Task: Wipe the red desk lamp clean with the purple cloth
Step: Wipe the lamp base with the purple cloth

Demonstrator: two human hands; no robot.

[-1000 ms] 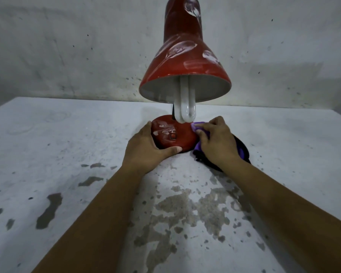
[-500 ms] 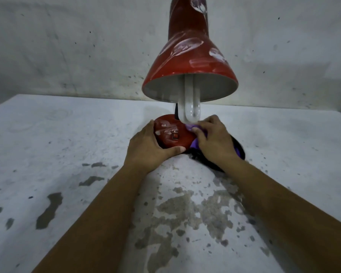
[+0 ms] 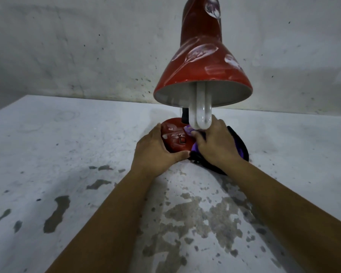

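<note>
Lamp (image 3: pixel 202 62) stands toward the far middle of the worktop (image 3: pixel 67 154), close to the wall (image 3: pixel 87 46). Its red shade, streaked with whitish smears, tilts toward the camera, and a white U-shaped bulb (image 3: pixel 202 117) hangs out of the open mouth. Below it sits the round red base (image 3: pixel 175 138), also smeared pale, with a small switch on top.

Left hand (image 3: pixel 156 152) wraps the near left side of the base, fingers curled round its edge and thumb laid along the front rim, gripping it. Right hand (image 3: pixel 217 144) lies on the right side of the base with its fingers bent over the cloth (image 3: pixel 195 146), pressing that purple fabric against the red surface just under the bulb. A purple fold peeks out past the fingertips, and more of it, with a dark edge, trails out behind the hand onto the worktop to the right of the base.

Both bare forearms reach in from the bottom edge. The worktop is painted white, with paint flaked off in grey patches near the camera and to the left. The wall is pale and speckled with dark spots.
</note>
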